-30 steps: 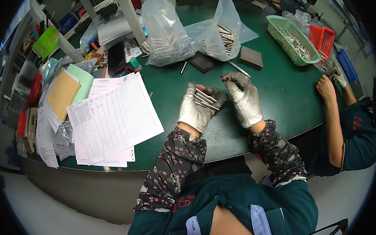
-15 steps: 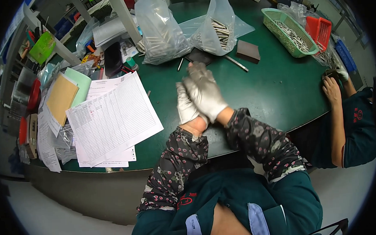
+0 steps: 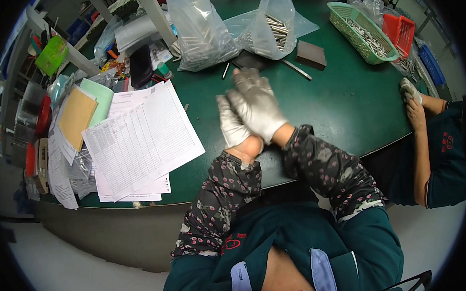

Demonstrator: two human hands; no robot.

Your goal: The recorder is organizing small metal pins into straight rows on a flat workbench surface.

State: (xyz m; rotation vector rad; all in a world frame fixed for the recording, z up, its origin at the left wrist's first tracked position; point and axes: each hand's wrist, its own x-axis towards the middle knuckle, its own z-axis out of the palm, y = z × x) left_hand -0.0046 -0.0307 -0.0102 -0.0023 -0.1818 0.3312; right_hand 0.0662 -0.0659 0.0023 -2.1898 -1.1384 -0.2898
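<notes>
The right hand (image 3: 257, 110) lies over the left hand (image 3: 232, 126), pressed together; whatever they clamp is hidden and could slip onto the desk (image 3: 340, 104) toward twelve o'clock.

Round green worktable (image 3: 345, 104) w/ grey frame posts (image 3: 154, 16), pale grey floor (image 3: 93, 276) below.

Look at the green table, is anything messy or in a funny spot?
Yes. A few loose metal pins lie bare on the green table, outside the clear bags that hold the rest. The paper sheets sit crooked, fanned over each other and reaching the table's near edge. Nothing looks broken.
</notes>
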